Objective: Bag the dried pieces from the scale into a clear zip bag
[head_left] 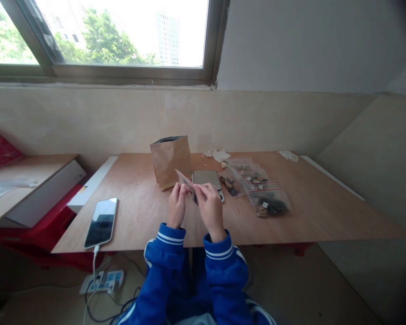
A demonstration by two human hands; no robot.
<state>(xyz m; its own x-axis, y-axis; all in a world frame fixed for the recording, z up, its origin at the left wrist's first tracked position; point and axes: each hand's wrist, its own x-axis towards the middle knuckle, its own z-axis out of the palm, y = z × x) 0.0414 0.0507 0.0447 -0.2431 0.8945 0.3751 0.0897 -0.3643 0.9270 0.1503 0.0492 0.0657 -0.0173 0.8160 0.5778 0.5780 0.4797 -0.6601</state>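
Observation:
A small clear plastic bag with something dark inside is held up over the near part of the table, tilted. My left hand pinches its left edge, fingers closed. On the other side my right hand grips it between thumb and fingers, partly covering it. Just behind my hands lies a flat device like a kitchen scale, its front partly hidden by my right hand. To its left a brown paper bag stands upright with its top open.
Several zip bags of dark and brown dried pieces lie right of the scale. Crumpled white scraps are near the wall. A phone with a charging cable rests at the table's left front; a power strip is on the floor.

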